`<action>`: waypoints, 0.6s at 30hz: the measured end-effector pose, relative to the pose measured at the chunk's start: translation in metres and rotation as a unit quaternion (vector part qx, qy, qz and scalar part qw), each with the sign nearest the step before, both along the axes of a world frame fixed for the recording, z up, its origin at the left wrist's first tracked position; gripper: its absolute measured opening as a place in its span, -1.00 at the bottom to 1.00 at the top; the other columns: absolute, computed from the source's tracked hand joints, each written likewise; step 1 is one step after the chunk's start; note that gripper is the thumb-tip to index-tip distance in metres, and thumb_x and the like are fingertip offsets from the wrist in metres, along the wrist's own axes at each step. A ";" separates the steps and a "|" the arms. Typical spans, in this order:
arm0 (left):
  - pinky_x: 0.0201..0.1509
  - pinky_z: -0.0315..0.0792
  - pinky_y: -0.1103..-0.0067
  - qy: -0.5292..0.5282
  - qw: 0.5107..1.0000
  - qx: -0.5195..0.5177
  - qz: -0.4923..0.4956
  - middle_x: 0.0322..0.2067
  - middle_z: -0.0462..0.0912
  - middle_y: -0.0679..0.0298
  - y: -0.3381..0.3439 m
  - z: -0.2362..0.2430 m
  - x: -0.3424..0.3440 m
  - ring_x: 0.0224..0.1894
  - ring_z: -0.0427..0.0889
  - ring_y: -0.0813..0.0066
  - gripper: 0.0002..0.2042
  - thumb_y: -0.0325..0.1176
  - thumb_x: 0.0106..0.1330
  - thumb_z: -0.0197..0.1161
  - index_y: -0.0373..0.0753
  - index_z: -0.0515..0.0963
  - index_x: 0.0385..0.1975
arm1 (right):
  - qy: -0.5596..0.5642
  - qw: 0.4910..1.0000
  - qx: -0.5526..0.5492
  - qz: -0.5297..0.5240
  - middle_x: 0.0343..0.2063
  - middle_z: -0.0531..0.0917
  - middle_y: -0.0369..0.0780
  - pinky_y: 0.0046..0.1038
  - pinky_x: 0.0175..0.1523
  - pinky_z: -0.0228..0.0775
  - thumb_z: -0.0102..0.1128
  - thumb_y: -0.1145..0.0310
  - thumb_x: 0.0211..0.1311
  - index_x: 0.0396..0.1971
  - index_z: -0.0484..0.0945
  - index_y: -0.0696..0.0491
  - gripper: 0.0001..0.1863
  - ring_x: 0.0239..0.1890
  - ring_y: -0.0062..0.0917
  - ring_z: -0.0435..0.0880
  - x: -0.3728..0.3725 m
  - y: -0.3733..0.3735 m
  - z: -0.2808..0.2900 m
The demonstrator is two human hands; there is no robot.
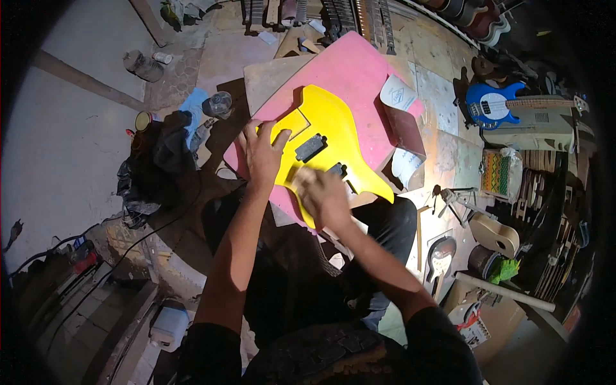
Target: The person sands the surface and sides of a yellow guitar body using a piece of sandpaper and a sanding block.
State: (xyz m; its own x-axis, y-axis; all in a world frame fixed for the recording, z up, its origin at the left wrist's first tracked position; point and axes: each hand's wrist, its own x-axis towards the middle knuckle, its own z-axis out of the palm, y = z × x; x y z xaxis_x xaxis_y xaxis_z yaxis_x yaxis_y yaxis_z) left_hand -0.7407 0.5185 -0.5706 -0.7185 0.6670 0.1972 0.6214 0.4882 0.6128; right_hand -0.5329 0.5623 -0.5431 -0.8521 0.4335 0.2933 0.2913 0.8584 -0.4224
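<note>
A bright yellow electric guitar body [337, 119] lies flat on a pink board [269, 96] over my lap. Dark cut-outs show in its face, one rectangular cavity near the middle and another by my right hand. My left hand [262, 154] grips the body's left end, its thumb on the yellow face and its fingers spread along the edge. Over the near side of the body, my right hand [321, 196] is smeared by motion. Its fingers bend down towards the surface, and whether anything is under them cannot be made out.
Sheets of sandpaper [398, 93] lie on the board's right side. Guitar necks [256, 13] line the far floor. At right are a blue bass guitar [494, 106], an unpainted acoustic guitar body [494, 232] and a metal stand [459, 199]. A clear plastic cup [219, 102] and dark cloth [173, 141] sit left.
</note>
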 end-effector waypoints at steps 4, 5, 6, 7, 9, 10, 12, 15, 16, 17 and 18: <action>0.30 0.35 0.15 -0.002 1.000 -0.013 0.009 0.09 0.51 0.11 -0.006 -0.002 -0.001 0.16 0.44 -0.01 -0.62 -0.12 0.31 0.50 -0.13 0.67 0.03 | -0.052 0.985 -0.013 -0.162 -0.11 0.66 0.05 -0.06 -0.05 0.49 0.39 0.41 0.16 0.03 0.63 0.10 -0.60 -0.14 0.02 0.64 -0.030 0.074 0.057; 0.31 0.35 0.18 -0.003 1.000 -0.015 0.008 0.09 0.52 0.12 -0.004 -0.001 -0.001 0.17 0.44 0.00 -0.63 -0.11 0.31 0.50 -0.14 0.68 0.01 | -0.048 0.980 -0.020 -0.194 -0.09 0.66 0.05 -0.05 -0.05 0.50 0.40 0.45 0.14 0.07 0.61 0.12 -0.55 -0.14 0.03 0.64 -0.034 0.074 0.066; 0.31 0.36 0.19 -0.017 1.000 -0.008 0.013 0.09 0.52 0.12 -0.003 0.000 0.000 0.17 0.45 0.01 -0.63 -0.13 0.30 0.50 -0.14 0.68 0.02 | -0.024 0.975 -0.061 -0.214 -0.07 0.66 0.05 -0.03 -0.01 0.49 0.42 0.44 0.12 0.09 0.61 0.10 -0.53 -0.10 0.03 0.64 -0.034 0.068 0.059; 0.31 0.36 0.20 -0.033 0.999 0.000 0.015 0.10 0.53 0.12 -0.001 0.001 0.002 0.17 0.46 0.02 -0.63 -0.15 0.30 0.51 -0.15 0.68 0.02 | 0.040 0.962 -0.178 -0.203 -0.05 0.66 0.05 -0.02 0.01 0.49 0.44 0.45 0.09 0.09 0.62 0.07 -0.51 -0.08 0.03 0.64 -0.034 0.050 0.042; 0.31 0.38 0.23 -0.052 0.998 0.042 0.009 0.11 0.53 0.12 -0.001 -0.003 0.004 0.18 0.49 0.03 -0.63 -0.20 0.29 0.52 -0.16 0.67 0.04 | 0.050 0.976 -0.160 -0.142 -0.05 0.66 0.06 -0.02 0.02 0.49 0.47 0.43 0.04 0.10 0.64 0.00 -0.48 -0.06 0.02 0.65 -0.020 -0.009 0.011; 0.31 0.40 0.24 -0.053 0.996 0.075 0.004 0.12 0.54 0.12 -0.003 -0.010 0.000 0.18 0.51 0.04 -0.63 -0.24 0.29 0.52 -0.17 0.67 0.05 | -0.003 0.996 -0.025 -0.089 -0.07 0.66 0.06 -0.03 0.00 0.49 0.48 0.41 0.02 0.09 0.65 -0.03 -0.47 -0.07 0.01 0.66 -0.009 -0.034 0.005; 0.31 0.42 0.27 -0.074 0.990 0.123 -0.002 0.14 0.55 0.12 -0.013 -0.020 -0.005 0.19 0.54 0.05 -0.62 -0.30 0.28 0.52 -0.20 0.66 0.08 | -0.039 0.997 -0.066 -0.030 0.06 0.62 0.05 -0.08 0.11 0.46 0.47 0.41 0.08 0.09 0.65 -0.02 -0.50 0.06 -0.01 0.60 -0.004 -0.025 0.017; 0.33 0.44 0.31 -0.105 0.982 0.155 0.000 0.16 0.59 0.06 -0.023 -0.024 -0.007 0.21 0.58 0.07 -0.62 -0.34 0.36 0.45 -0.28 0.63 0.14 | -0.074 0.984 -0.054 -0.153 0.02 0.62 0.08 -0.06 0.06 0.47 0.44 0.48 0.11 0.08 0.63 0.04 -0.53 0.00 0.04 0.61 -0.008 0.050 0.037; 0.33 0.44 0.32 -0.146 0.976 0.160 0.026 0.16 0.59 0.05 -0.028 -0.028 -0.003 0.22 0.58 0.09 -0.61 -0.32 0.39 0.42 -0.28 0.62 0.17 | -0.072 0.980 -0.037 -0.182 0.00 0.63 0.08 -0.05 0.04 0.47 0.43 0.49 0.12 0.08 0.62 0.05 -0.53 -0.03 0.05 0.62 -0.011 0.055 0.042; 0.33 0.44 0.32 -0.186 0.967 0.164 0.053 0.15 0.59 0.03 -0.034 -0.032 0.004 0.22 0.58 0.11 -0.61 -0.31 0.42 0.39 -0.29 0.61 0.19 | -0.071 0.975 -0.020 -0.212 -0.02 0.64 0.09 -0.04 0.01 0.48 0.42 0.50 0.12 0.08 0.62 0.07 -0.54 -0.07 0.07 0.63 -0.013 0.058 0.046; 0.33 0.43 0.33 -0.226 0.956 0.168 0.080 0.15 0.60 0.02 -0.039 -0.036 0.011 0.22 0.58 0.13 -0.60 -0.29 0.45 0.37 -0.29 0.60 0.22 | -0.060 0.971 0.005 -0.231 -0.04 0.65 0.08 -0.03 -0.03 0.49 0.42 0.51 0.13 0.07 0.61 0.08 -0.55 -0.12 0.08 0.64 -0.015 0.053 0.046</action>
State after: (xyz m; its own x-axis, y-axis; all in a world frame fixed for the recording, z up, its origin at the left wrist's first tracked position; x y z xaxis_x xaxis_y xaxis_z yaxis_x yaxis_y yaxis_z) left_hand -0.7294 0.4794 -0.6062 -0.8689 0.4943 0.0268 0.1900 0.2830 0.9401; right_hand -0.5481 0.6154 -0.4974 -0.5949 0.7757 0.2107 0.6933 0.6279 -0.3537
